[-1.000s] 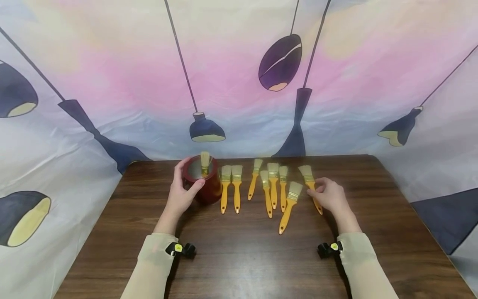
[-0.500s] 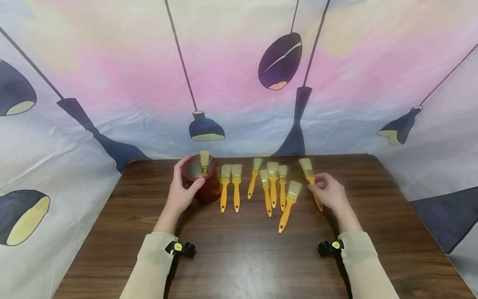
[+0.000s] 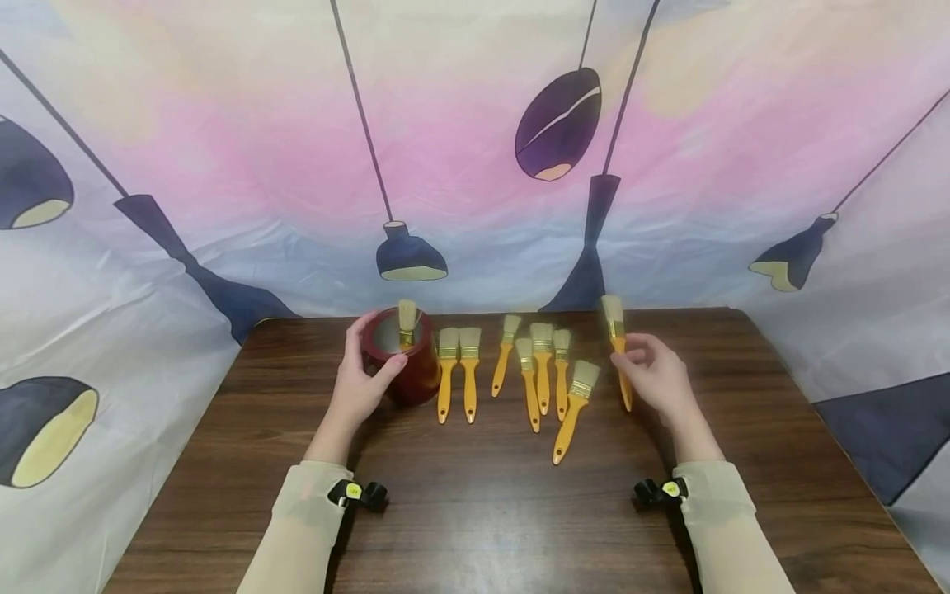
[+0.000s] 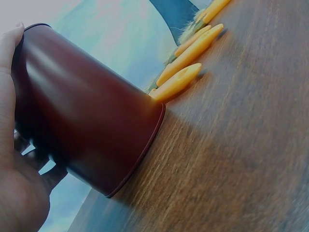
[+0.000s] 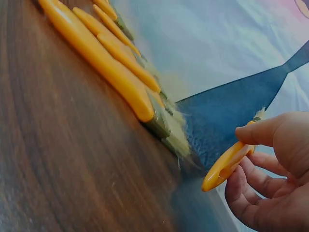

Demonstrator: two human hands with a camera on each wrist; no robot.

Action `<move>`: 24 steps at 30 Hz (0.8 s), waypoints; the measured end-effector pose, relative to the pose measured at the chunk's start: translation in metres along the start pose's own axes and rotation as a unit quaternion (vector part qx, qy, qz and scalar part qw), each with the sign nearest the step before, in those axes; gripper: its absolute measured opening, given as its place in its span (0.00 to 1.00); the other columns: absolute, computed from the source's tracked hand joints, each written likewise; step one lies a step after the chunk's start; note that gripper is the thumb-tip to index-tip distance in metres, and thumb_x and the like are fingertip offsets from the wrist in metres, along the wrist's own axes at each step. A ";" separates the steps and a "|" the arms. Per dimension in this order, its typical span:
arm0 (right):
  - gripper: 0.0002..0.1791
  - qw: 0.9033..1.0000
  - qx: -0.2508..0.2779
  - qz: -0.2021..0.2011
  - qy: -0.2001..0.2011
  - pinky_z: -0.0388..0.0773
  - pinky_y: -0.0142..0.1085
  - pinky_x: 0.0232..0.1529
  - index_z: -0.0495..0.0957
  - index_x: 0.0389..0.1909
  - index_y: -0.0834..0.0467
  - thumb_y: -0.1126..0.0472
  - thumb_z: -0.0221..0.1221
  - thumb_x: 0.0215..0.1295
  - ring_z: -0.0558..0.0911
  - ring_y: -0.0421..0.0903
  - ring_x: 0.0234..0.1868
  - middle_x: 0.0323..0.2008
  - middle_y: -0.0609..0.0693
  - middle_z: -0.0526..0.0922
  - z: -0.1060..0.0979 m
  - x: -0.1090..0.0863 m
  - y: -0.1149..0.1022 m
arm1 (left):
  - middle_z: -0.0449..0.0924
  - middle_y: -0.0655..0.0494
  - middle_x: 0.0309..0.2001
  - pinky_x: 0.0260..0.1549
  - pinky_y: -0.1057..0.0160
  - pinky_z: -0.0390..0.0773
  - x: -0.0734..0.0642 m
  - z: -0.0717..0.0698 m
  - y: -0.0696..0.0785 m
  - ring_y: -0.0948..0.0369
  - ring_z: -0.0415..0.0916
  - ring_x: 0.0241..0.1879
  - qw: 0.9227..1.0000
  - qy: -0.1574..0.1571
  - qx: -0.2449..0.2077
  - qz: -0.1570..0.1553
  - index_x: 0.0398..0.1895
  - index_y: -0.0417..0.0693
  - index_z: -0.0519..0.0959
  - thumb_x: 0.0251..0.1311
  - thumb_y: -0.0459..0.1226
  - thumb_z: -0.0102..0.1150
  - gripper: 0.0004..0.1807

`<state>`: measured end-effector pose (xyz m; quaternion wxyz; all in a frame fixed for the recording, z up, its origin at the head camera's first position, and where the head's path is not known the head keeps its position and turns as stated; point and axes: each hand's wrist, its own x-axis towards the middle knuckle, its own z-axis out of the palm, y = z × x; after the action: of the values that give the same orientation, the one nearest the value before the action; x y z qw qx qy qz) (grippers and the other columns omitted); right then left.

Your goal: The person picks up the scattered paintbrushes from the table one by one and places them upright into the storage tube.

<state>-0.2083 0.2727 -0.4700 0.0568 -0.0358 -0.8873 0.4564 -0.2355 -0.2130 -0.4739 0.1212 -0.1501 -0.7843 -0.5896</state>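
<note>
My left hand (image 3: 361,381) grips a dark red cylindrical container (image 4: 87,106) at the left of the table, thumb over its near rim and fingers round the far side. Inside it one brush (image 3: 406,318) stands with its bristles up. My right hand (image 3: 656,371) pinches a paintbrush (image 3: 620,355) by its yellow handle, bristles pointing up and away. In the right wrist view the end of that handle (image 5: 219,174) shows between thumb and fingers, raised off the tabletop. Just left of the right hand lies a larger paintbrush (image 3: 571,421), bristles toward the back.
Two brushes (image 3: 470,371) lie side by side right of the container. A small brush (image 3: 505,355) and a group of several brushes (image 3: 543,367) lie farther right. The brown wooden table (image 3: 475,511) ends at a cloth backdrop (image 3: 475,165) printed with lamps.
My right hand has lifted the paintbrush and turned it more upright, its bristles rising toward the table's back edge. The left hand and the container have stayed in place.
</note>
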 end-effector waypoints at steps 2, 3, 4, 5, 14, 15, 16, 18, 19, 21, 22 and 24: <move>0.33 1.000 0.007 -0.004 -0.001 0.82 0.42 0.47 0.72 0.75 0.63 0.48 0.64 0.80 0.86 0.62 0.53 0.55 0.67 0.86 -0.001 0.000 -0.004 | 0.65 0.50 0.79 0.63 0.72 0.72 0.000 0.000 0.000 0.52 0.69 0.72 1.000 0.000 0.002 0.000 0.87 0.59 0.55 0.70 0.34 0.69 0.47; 0.33 1.000 0.011 -0.005 -0.002 0.83 0.42 0.46 0.72 0.75 0.62 0.47 0.64 0.80 0.86 0.62 0.53 0.55 0.67 0.86 -0.001 -0.001 -0.006 | 0.65 0.51 0.79 0.63 0.72 0.72 0.000 0.000 0.000 0.52 0.69 0.71 1.000 0.000 0.003 0.000 0.87 0.58 0.55 0.70 0.35 0.70 0.47; 0.34 1.000 0.014 -0.005 -0.002 0.83 0.41 0.46 0.72 0.76 0.62 0.47 0.65 0.80 0.86 0.61 0.53 0.55 0.66 0.86 -0.001 -0.001 -0.008 | 0.65 0.51 0.79 0.64 0.71 0.72 0.000 -0.001 0.000 0.53 0.69 0.72 1.000 0.000 0.004 0.000 0.87 0.57 0.55 0.70 0.35 0.70 0.47; 0.34 1.000 0.019 -0.006 -0.003 0.83 0.40 0.45 0.72 0.76 0.62 0.47 0.65 0.80 0.86 0.61 0.53 0.55 0.66 0.86 -0.001 -0.001 -0.010 | 0.65 0.51 0.80 0.64 0.72 0.72 0.000 -0.001 -0.001 0.53 0.69 0.72 1.000 0.000 0.004 -0.001 0.87 0.57 0.55 0.70 0.35 0.70 0.48; 0.34 0.997 0.064 -0.031 -0.006 0.90 0.40 0.45 0.70 0.78 0.64 0.52 0.65 0.80 0.91 0.54 0.45 0.56 0.67 0.86 -0.002 -0.006 -0.033 | 0.66 0.50 0.79 0.62 0.72 0.73 0.000 0.000 -0.002 0.52 0.70 0.70 1.000 0.001 -0.004 -0.004 0.87 0.61 0.55 0.70 0.34 0.70 0.48; 0.34 0.997 0.070 -0.034 -0.006 0.90 0.42 0.45 0.70 0.78 0.65 0.53 0.65 0.80 0.91 0.54 0.44 0.55 0.67 0.87 -0.002 -0.006 -0.037 | 0.66 0.50 0.78 0.62 0.72 0.74 0.000 0.000 -0.002 0.51 0.71 0.70 1.000 0.001 -0.006 -0.003 0.87 0.61 0.55 0.70 0.34 0.70 0.48; 0.33 0.996 0.078 -0.038 -0.006 0.91 0.44 0.45 0.70 0.77 0.65 0.54 0.65 0.80 0.91 0.53 0.44 0.54 0.68 0.86 -0.001 -0.007 -0.041 | 0.67 0.50 0.78 0.61 0.72 0.74 0.000 0.000 -0.002 0.51 0.71 0.70 1.000 0.002 -0.008 -0.002 0.87 0.61 0.55 0.70 0.33 0.69 0.48; 0.31 0.994 0.094 -0.046 -0.006 0.91 0.47 0.45 0.72 0.75 0.66 0.56 0.66 0.79 0.91 0.54 0.43 0.53 0.68 0.86 0.001 -0.007 -0.050 | 0.67 0.49 0.78 0.61 0.72 0.74 -0.001 0.001 -0.002 0.51 0.71 0.69 1.000 0.003 -0.012 0.001 0.87 0.60 0.55 0.69 0.33 0.70 0.48; 0.29 0.994 0.098 -0.050 -0.006 0.91 0.49 0.44 0.73 0.74 0.66 0.56 0.66 0.79 0.91 0.54 0.42 0.51 0.68 0.86 0.003 -0.007 -0.055 | 0.67 0.48 0.78 0.60 0.73 0.74 -0.001 0.001 -0.001 0.51 0.71 0.69 1.000 0.003 -0.013 0.001 0.87 0.59 0.55 0.69 0.32 0.70 0.49; 0.26 0.993 0.103 -0.060 -0.007 0.91 0.51 0.43 0.75 0.71 0.65 0.56 0.66 0.79 0.91 0.56 0.42 0.48 0.66 0.85 0.006 -0.005 -0.065 | 0.67 0.47 0.78 0.60 0.73 0.74 0.000 0.001 -0.001 0.50 0.71 0.68 1.000 0.001 -0.012 0.002 0.87 0.58 0.54 0.68 0.32 0.70 0.50; 0.25 0.992 0.102 -0.067 -0.009 0.91 0.50 0.42 0.76 0.69 0.64 0.55 0.65 0.79 0.91 0.56 0.42 0.47 0.65 0.85 0.007 -0.003 -0.071 | 0.67 0.47 0.78 0.60 0.74 0.74 -0.001 0.001 -0.001 0.51 0.71 0.68 1.000 0.001 -0.012 0.001 0.87 0.58 0.54 0.68 0.32 0.70 0.50; 0.24 0.992 0.090 -0.086 -0.013 0.91 0.49 0.40 0.77 0.68 0.62 0.54 0.65 0.80 0.91 0.57 0.41 0.46 0.61 0.85 0.011 0.003 -0.084 | 0.67 0.48 0.78 0.59 0.74 0.74 -0.001 0.001 0.000 0.52 0.72 0.68 1.000 0.002 -0.011 -0.002 0.87 0.59 0.55 0.68 0.33 0.70 0.49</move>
<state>-0.2132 0.2158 -0.4076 0.0868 0.0519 -0.8429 0.5285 -0.2349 -0.2123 -0.4745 0.1202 -0.1489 -0.7780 -0.5985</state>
